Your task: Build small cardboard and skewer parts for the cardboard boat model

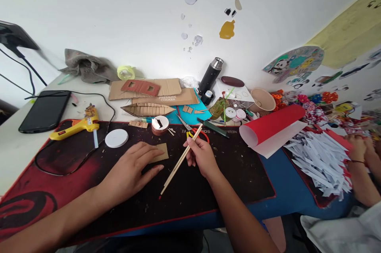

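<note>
- Dark desk mat (241,177) with red edging lay below a white wall (119,10), bearing the small cardboard piece (164,153) near its middle.
- Left hand (131,167) rested with its fingertips over that piece, thumb apart, not clenched around it.
- Right hand (204,159) pinched the slender wooden sticks (178,165) near their upper ends; they slanted down leftward over the mat.
- Such sticks were probably light and stiff, smooth enough to roll between the fingers, and liable to snap if bent; a hold nearer the middle would likely have steadied their lower ends.
- Flat cardboard seemed light, fairly firm but easily creased, best taken by opposite edges or kept down with spread fingertips.
</note>
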